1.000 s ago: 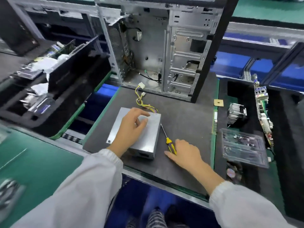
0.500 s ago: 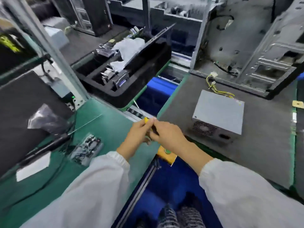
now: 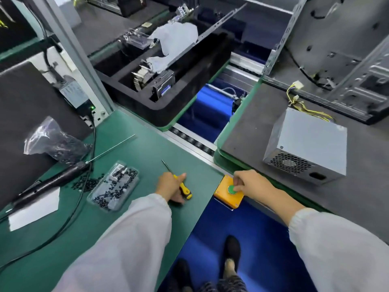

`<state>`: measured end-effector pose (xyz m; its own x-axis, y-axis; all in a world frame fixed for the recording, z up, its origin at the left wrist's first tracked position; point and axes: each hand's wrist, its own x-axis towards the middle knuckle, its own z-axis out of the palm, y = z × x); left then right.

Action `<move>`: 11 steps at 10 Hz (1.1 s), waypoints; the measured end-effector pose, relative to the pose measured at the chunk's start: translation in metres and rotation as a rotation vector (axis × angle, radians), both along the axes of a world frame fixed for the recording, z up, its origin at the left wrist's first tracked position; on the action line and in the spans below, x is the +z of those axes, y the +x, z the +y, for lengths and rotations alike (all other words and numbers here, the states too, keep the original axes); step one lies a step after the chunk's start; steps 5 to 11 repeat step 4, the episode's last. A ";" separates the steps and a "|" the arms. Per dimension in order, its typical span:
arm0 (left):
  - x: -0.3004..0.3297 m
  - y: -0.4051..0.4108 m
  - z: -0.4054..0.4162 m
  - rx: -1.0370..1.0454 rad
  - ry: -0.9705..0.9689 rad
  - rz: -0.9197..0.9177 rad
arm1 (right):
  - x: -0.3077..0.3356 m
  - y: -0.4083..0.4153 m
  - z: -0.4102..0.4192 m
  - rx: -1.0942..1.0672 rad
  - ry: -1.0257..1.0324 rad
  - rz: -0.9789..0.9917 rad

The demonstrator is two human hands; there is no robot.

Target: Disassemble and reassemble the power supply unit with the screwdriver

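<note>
Left hand grips yellow-handled screwdriver on green counter. Right hand, fingers bent, presses green button on orange box. Grey metal power supply unit sits on dark mat, well apart.

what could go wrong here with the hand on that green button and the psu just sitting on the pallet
1. The right hand has fingertips on the green button; if that releases the line, the power supply unit, lying loose on the grey pallet, may travel off unfinished.
2. Its yellow wires trail toward the open computer case and could snag.
3. The left hand holds the screwdriver near loose black screws; a sweep could scatter them.
</note>
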<state>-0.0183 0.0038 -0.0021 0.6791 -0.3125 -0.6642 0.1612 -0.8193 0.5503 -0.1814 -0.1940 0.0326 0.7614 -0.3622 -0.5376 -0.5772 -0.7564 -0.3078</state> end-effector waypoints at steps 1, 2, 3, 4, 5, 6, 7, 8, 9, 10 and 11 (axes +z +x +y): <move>0.014 -0.001 -0.004 -0.260 0.211 -0.064 | 0.001 0.004 0.001 0.013 -0.047 0.033; 0.035 -0.008 -0.026 -0.377 0.242 -0.343 | 0.000 0.014 0.014 -0.027 -0.155 0.061; 0.054 -0.018 -0.060 -0.377 0.090 -0.369 | 0.008 0.020 0.017 -0.037 -0.117 0.078; 0.063 -0.028 -0.073 -0.281 0.018 -0.286 | 0.019 -0.002 0.014 -0.048 -0.014 -0.069; 0.063 -0.028 -0.073 -0.281 0.018 -0.286 | 0.019 -0.002 0.014 -0.048 -0.014 -0.069; 0.063 -0.028 -0.073 -0.281 0.018 -0.286 | 0.019 -0.002 0.014 -0.048 -0.014 -0.069; 0.063 -0.028 -0.073 -0.281 0.018 -0.286 | 0.019 -0.002 0.014 -0.048 -0.014 -0.069; 0.063 -0.028 -0.073 -0.281 0.018 -0.286 | 0.019 -0.002 0.014 -0.048 -0.014 -0.069; 0.063 -0.028 -0.073 -0.281 0.018 -0.286 | 0.019 -0.002 0.014 -0.048 -0.014 -0.069; 0.063 -0.028 -0.073 -0.281 0.018 -0.286 | 0.019 -0.002 0.014 -0.048 -0.014 -0.069; 0.063 -0.028 -0.073 -0.281 0.018 -0.286 | 0.019 -0.002 0.014 -0.048 -0.014 -0.069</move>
